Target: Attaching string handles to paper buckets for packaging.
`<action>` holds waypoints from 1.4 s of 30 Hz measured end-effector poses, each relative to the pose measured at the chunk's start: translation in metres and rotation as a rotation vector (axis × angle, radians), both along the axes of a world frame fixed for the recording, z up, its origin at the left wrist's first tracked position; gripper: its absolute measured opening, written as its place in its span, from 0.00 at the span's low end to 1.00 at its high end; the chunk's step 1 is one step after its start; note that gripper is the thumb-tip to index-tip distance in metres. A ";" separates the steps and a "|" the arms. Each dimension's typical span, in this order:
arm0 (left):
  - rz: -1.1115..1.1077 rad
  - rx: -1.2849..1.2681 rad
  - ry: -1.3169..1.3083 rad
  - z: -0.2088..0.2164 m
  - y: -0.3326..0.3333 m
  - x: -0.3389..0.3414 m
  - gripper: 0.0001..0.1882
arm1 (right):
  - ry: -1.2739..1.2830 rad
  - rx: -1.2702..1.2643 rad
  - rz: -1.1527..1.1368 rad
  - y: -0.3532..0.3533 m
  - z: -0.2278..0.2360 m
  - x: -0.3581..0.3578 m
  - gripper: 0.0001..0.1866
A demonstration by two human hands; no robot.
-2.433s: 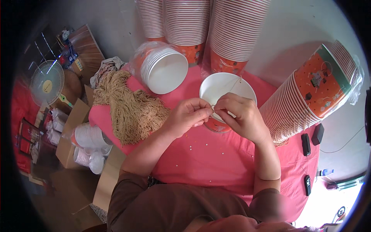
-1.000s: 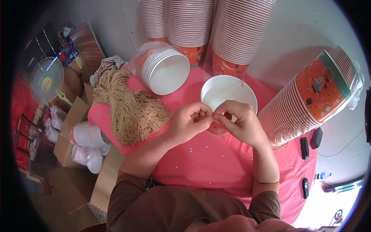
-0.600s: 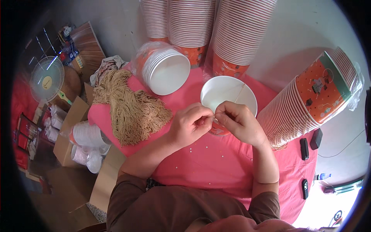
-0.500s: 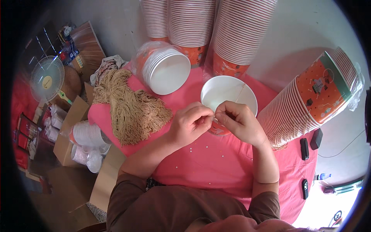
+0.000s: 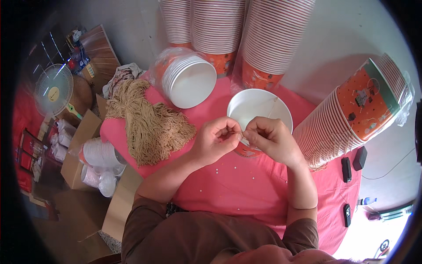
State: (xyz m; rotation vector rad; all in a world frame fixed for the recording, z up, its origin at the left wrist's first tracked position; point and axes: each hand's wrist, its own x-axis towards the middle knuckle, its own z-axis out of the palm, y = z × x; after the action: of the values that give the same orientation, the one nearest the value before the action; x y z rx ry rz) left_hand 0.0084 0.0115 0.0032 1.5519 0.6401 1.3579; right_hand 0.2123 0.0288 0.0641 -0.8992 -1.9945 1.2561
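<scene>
A white-lined paper bucket (image 5: 241, 104) with an orange outside stands in front of me. Over its near rim my left hand (image 5: 217, 140) and my right hand (image 5: 273, 139) meet, fingertips pinched on a thin tan string (image 5: 236, 132). Another stretch of thin string crosses the inside of the bucket near its far right rim. Between the fingertips the string is too small to follow. To the left lies a big bundle of tan strings (image 5: 154, 127). A long nested stack of orange buckets (image 5: 367, 103) lies tilted at the right, with strings hanging along its lower side.
Tall wrapped bucket stacks (image 5: 274, 39) stand at the back, beside a shorter wrapped stack (image 5: 193, 83) on its side. Small dark devices (image 5: 346, 170) lie on the right of the pink-red tablecloth (image 5: 237, 189). Open cardboard boxes (image 5: 81, 152) and a fan (image 5: 53, 90) are at the left.
My left fingers have opened out slightly and shifted, so a bit of string now shows between the hands. The bucket has moved very slightly.
</scene>
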 end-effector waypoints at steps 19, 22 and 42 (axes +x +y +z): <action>-0.363 -0.603 -0.295 0.011 0.005 -0.013 0.04 | -0.022 0.884 -0.015 0.009 -0.007 -0.011 0.10; -0.420 -0.658 -0.343 0.009 0.008 -0.014 0.07 | -0.011 0.885 -0.013 0.009 -0.007 -0.011 0.09; -0.292 -0.476 -0.266 0.006 0.006 -0.012 0.07 | -0.121 0.948 -0.067 0.010 0.000 -0.001 0.07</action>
State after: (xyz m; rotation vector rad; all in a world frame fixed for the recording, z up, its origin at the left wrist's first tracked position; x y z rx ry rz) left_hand -0.0037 0.0179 0.0092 1.0165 0.5014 1.0690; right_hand 0.2114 0.0388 0.0639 -0.5424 -2.2584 0.1212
